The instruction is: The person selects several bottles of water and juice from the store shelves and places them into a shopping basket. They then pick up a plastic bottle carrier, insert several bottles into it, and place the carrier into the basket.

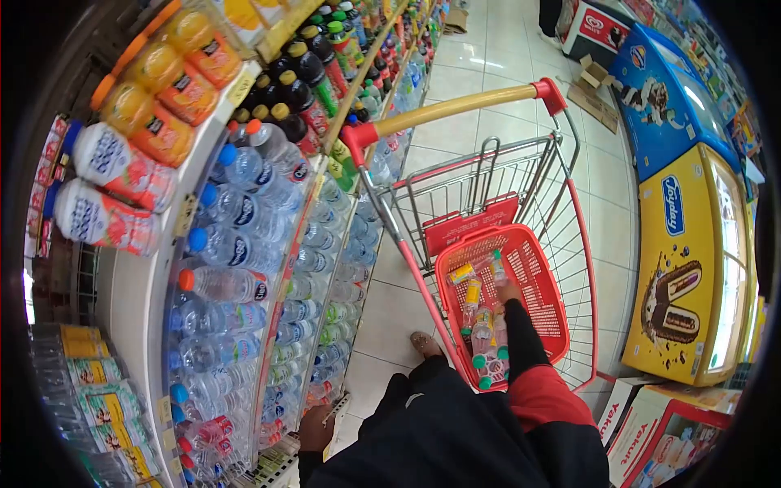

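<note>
My right hand [510, 292] reaches down into a red plastic basket [556, 321] that sits in the shopping cart. Its fingers are closed around the lower end of a small clear bottle [498, 267]. Several more small bottles lie in the basket, among them a yellow-labelled bottle [471, 306] and a clear bottle [482, 331], with green caps [486, 382] at the near end. Low on the left, my left hand [316, 428] is beside the lower shelf's edge. Its fingers are mostly hidden, and whether it grips anything does not show.
The shopping cart [582, 276] stands ahead, its yellow handle [455, 107] at the far side. Shelves of water bottles [244, 207] line the left. On the right stand a yellow freezer [671, 244], a blue freezer [651, 98] and Yakult boxes [643, 431]. An open cardboard box [594, 81] lies on the floor.
</note>
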A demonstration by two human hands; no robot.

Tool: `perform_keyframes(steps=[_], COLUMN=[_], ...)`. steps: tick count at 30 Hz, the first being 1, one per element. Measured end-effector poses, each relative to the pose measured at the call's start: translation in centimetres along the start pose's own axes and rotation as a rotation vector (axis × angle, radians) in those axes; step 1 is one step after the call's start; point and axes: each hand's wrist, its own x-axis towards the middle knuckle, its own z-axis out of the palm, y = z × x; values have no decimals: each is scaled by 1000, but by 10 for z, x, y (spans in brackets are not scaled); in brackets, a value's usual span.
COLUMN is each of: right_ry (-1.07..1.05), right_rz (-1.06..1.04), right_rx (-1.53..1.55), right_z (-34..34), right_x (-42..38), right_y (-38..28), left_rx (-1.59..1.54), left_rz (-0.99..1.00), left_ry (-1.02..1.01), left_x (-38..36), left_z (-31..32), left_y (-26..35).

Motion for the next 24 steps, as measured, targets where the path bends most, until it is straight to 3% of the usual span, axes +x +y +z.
perform_keyframes(steps=[2, 4, 6, 11, 14, 16, 24], right_ry=[133, 372, 472, 481, 339, 289, -169], right_rz=[-107, -74, -394, -781, -1061, -1327, -2360], right_rx=[-207, -25, -80, -44, 202, 155, 254], right_z=[-35, -81, -132, -269, -336, -361, -377], right_x=[13, -12, -45, -192, -296, -343, -544], right_y=[20, 17, 4, -88, -163, -202, -353], left_rx=[67, 32, 1, 3, 46, 17, -81], left_rz=[59, 102, 148, 267, 328, 344, 446], left_ry=[-44, 2, 58, 219, 374, 509, 999], left_x=[6, 14, 16, 4, -22, -46, -180], left_z=[-3, -1, -10, -49, -82, -105, -183], left_y=[-2, -9, -10, -5, -3, 5, 9])
